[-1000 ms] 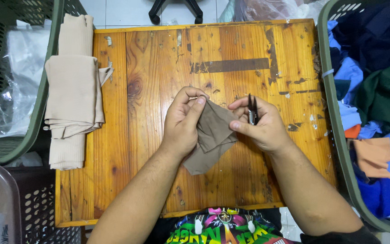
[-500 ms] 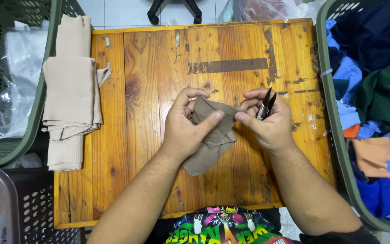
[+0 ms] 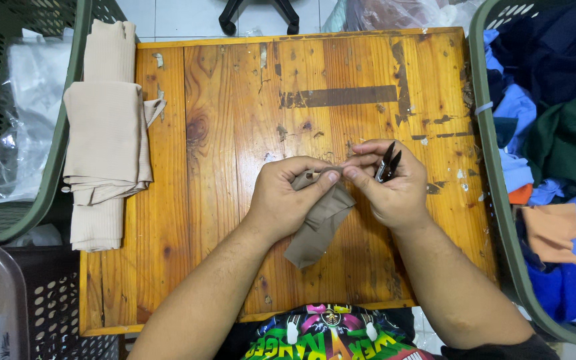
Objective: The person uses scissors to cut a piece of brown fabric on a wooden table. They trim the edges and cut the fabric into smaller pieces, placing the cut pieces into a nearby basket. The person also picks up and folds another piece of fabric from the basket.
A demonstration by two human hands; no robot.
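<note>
Pinching the top edge of a brown cloth, the left hand and right hand meet fingertip to fingertip over the desk. Right hand also grips black snips. Cloth hangs diagonally down-left toward the person, nearer the left hand.

- Taupe-brown small cloth, plain.
- Black thread snips.
- Orange-brown wooden counter, streaked grain, dark scuffs and one dark bar-shaped mark.
- Beige ribbed folded cloths.
- Olive-green baskets, perforated walls.
- Navy, blue, dark green and orange garments.
- Clear, whitish plastic bags.
- Black shirt with bright multicolour print.
</note>
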